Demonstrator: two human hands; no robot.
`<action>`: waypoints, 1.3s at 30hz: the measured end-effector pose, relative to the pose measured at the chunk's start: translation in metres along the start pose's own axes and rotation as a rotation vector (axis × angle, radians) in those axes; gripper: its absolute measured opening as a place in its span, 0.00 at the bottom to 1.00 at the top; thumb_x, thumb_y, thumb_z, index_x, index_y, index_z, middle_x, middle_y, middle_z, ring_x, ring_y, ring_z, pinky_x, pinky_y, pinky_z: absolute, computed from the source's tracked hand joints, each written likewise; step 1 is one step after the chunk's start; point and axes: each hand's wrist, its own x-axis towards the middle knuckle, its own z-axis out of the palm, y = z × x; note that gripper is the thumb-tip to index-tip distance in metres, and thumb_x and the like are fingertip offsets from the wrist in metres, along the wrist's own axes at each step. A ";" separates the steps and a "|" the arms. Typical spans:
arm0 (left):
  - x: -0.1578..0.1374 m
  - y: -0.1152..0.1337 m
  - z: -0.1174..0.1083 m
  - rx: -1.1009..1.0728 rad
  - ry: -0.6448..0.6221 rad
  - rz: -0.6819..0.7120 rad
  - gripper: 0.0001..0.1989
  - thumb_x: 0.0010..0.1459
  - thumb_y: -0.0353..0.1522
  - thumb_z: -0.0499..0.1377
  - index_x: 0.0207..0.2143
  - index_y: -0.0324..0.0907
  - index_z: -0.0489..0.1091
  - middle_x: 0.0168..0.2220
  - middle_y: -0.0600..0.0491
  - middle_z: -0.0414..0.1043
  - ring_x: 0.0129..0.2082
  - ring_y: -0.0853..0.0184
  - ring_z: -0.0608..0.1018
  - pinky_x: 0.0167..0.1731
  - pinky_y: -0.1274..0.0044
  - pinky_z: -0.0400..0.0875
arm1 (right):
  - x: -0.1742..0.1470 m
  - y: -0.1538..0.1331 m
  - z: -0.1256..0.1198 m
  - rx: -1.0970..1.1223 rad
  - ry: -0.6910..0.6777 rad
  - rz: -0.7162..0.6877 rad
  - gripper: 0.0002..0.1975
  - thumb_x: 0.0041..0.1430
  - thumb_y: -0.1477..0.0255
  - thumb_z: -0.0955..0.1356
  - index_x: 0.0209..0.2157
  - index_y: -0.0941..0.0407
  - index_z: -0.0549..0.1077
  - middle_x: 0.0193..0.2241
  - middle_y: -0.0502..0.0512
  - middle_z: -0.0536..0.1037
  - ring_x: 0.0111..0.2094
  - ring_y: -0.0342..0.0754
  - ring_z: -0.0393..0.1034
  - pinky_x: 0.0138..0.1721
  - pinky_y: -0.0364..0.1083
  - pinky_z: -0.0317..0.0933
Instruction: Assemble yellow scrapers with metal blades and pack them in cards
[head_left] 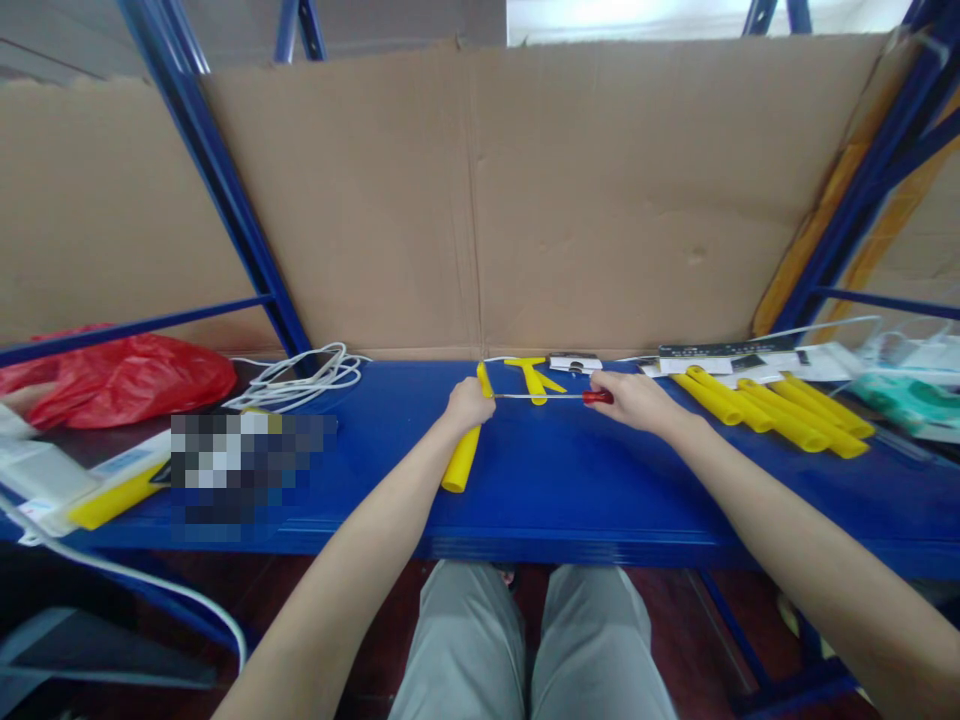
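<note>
My left hand (471,402) is closed around a yellow plastic tube (460,465) with a flatter top end, holding it over the blue table. In my right hand (628,398) is the red handle of a screwdriver (598,398). Its long thin metal shaft runs left, and the tip meets the yellow tube beside my left fingers. Whether the tip sits in a screw is too small to tell. Just behind the shaft lies a yellow T-shaped piece (532,375) with a thin yellow strip beside it.
Several yellow tubes (784,415) lie at the right by printed packaging (757,360). A small white-and-black card (575,362) rests at the back. To the left are coiled white cable (315,375), a red plastic bag (142,375) and another yellow tube (120,498). Cardboard (600,200) walls the back.
</note>
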 end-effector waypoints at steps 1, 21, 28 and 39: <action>0.000 0.000 0.000 -0.003 -0.002 0.000 0.12 0.51 0.23 0.57 0.38 0.32 0.75 0.34 0.41 0.78 0.36 0.61 0.80 0.35 0.78 0.72 | 0.000 0.001 0.001 -0.007 0.012 -0.002 0.06 0.58 0.67 0.65 0.31 0.55 0.69 0.30 0.56 0.78 0.29 0.49 0.71 0.27 0.43 0.52; -0.001 0.000 0.001 -0.027 0.007 -0.002 0.11 0.52 0.25 0.57 0.38 0.33 0.74 0.35 0.41 0.78 0.36 0.61 0.80 0.35 0.78 0.72 | 0.000 0.002 0.003 0.002 -0.020 -0.025 0.12 0.62 0.64 0.61 0.34 0.56 0.71 0.35 0.58 0.79 0.34 0.51 0.73 0.31 0.44 0.56; -0.001 0.000 0.001 -0.003 0.003 0.014 0.11 0.54 0.25 0.56 0.39 0.33 0.74 0.35 0.41 0.78 0.36 0.61 0.80 0.36 0.78 0.71 | 0.001 -0.002 0.000 0.026 -0.057 0.041 0.06 0.57 0.68 0.66 0.35 0.55 0.69 0.30 0.56 0.78 0.30 0.50 0.72 0.27 0.43 0.54; 0.000 -0.001 0.002 -0.008 0.009 0.014 0.11 0.53 0.25 0.56 0.39 0.33 0.74 0.34 0.42 0.78 0.35 0.62 0.80 0.35 0.78 0.71 | 0.001 -0.003 0.001 0.005 -0.077 -0.001 0.16 0.63 0.63 0.59 0.35 0.57 0.73 0.37 0.60 0.79 0.35 0.52 0.73 0.30 0.45 0.57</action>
